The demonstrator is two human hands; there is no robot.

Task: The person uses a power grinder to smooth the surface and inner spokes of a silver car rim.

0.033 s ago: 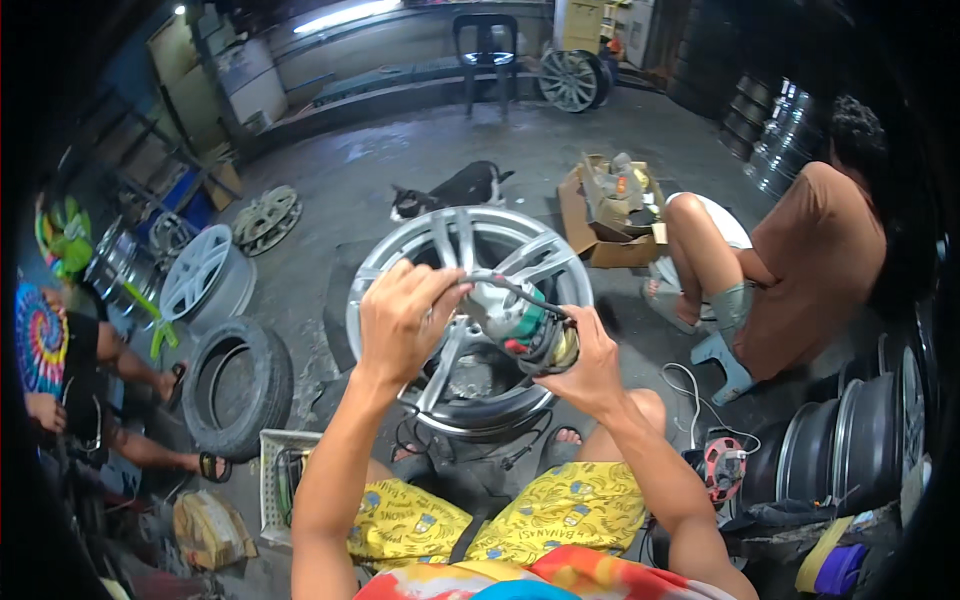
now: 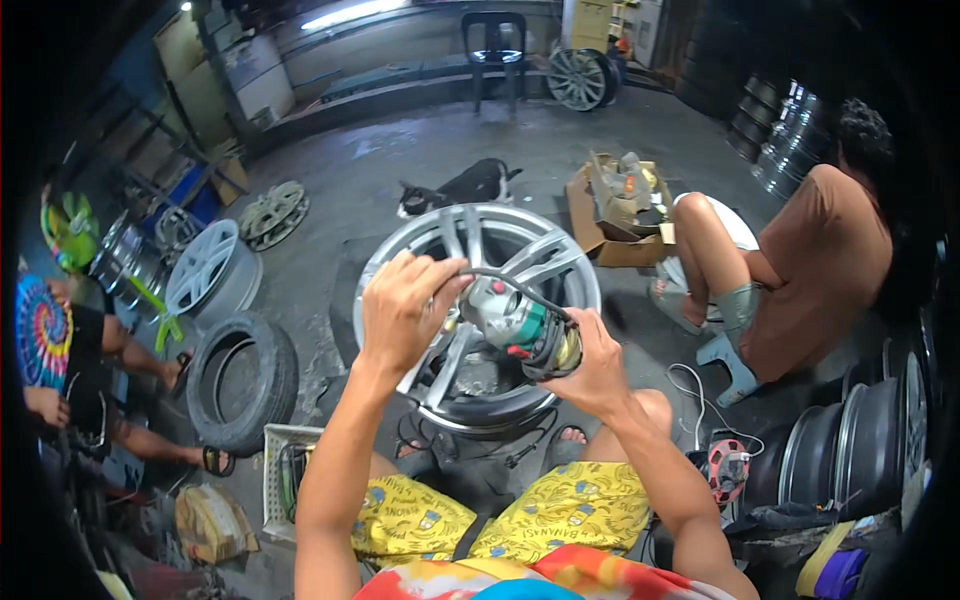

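Observation:
An angle grinder [image 2: 508, 312], grey at the head and green along the body, is held over a silver alloy wheel rim [image 2: 383, 262]. My right hand [image 2: 594, 368] grips its rear end, where black cord is bunched around the body. A length of the dark power cord [image 2: 515, 283] arches over the grinder to my left hand [image 2: 408, 312], whose thumb and fingers pinch it. The rim lies face up between my knees, and both hands partly cover its spokes.
Beyond the rim lies a black-and-white cat [image 2: 465, 188]. A cardboard box [image 2: 612, 250] is further right, near a seated person [image 2: 815, 265]. To the left are a tyre [image 2: 242, 390], another rim [image 2: 212, 270] and a basket [image 2: 275, 490]. Several rims [image 2: 850, 440] stand at lower right.
The view has shifted slightly, so the surroundings appear a little further right. The grinder has turned a little; both hands keep their hold.

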